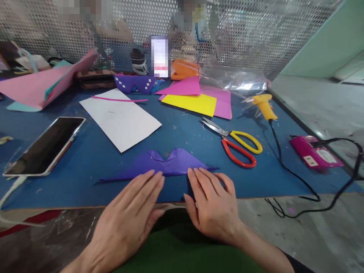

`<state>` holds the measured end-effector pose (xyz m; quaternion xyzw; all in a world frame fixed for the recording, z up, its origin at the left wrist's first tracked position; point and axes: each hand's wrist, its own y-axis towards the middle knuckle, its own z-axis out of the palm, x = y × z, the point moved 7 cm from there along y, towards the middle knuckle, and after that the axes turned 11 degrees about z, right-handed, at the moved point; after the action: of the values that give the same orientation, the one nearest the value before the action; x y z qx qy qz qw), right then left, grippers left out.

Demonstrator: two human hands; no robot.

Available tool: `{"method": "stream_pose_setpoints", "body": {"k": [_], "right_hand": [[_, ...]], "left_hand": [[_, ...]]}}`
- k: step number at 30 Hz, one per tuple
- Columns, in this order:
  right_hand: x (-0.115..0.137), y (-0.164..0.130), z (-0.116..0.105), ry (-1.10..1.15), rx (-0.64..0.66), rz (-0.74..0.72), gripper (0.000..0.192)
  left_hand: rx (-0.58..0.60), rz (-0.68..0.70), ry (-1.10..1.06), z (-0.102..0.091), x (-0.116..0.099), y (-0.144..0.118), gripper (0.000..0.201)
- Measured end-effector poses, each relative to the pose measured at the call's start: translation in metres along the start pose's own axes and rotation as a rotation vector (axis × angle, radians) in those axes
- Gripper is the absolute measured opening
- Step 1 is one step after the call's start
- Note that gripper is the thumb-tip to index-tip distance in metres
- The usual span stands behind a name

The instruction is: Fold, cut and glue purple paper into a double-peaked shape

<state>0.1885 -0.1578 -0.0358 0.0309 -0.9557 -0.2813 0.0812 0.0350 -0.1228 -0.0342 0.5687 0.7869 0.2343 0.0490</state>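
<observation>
Blue bench (93,155) | purple folded paper (165,165) part-shaped, creases unfinished | left hand (129,216), right hand (212,204) flat, grip wide, pressing its near edge | scissors (236,144) right of paper, idle

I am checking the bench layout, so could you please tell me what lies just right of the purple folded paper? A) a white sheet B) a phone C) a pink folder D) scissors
D: the scissors, with one red and one yellow handle, lie on the blue mat right of the purple paper that both hands press flat.
</observation>
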Motion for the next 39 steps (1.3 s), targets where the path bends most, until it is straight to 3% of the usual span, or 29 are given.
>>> {"method": "stream_pose_setpoints", "body": {"k": [3,6,13,21,26,28,30,33,39], "right_hand": [[-0.003,-0.001,0.0,0.022,0.017,0.002,0.043],[-0.009,-0.002,-0.003,0.046,0.026,0.005,0.041],[-0.042,-0.002,-0.019,-0.029,0.023,0.115,0.033],[-0.043,-0.003,-0.021,-0.035,0.007,0.117,0.03],[-0.055,0.015,-0.034,0.038,-0.001,0.213,0.019],[-0.062,0.03,-0.03,0.148,0.114,0.297,0.02],[-0.065,0.044,-0.013,0.256,0.374,0.396,0.019],[-0.062,0.061,0.012,0.154,0.673,0.448,0.016],[-0.058,0.081,0.033,0.1,0.884,0.452,0.031]], "left_hand": [[-0.006,0.105,-0.047,0.005,-0.011,0.023,0.043],[-0.004,0.079,-0.044,0.007,-0.012,0.034,0.047],[0.022,-0.01,-0.109,0.014,-0.009,0.037,0.051],[-0.017,0.001,-0.078,0.012,-0.008,0.045,0.052],[-0.003,0.01,-0.052,0.013,-0.009,0.045,0.053],[0.006,0.006,-0.052,0.014,-0.01,0.044,0.053],[0.014,0.003,-0.05,0.015,-0.011,0.043,0.053],[0.017,0.009,-0.049,0.017,-0.013,0.043,0.053],[-0.03,0.007,-0.067,0.024,-0.016,0.037,0.056]]}}
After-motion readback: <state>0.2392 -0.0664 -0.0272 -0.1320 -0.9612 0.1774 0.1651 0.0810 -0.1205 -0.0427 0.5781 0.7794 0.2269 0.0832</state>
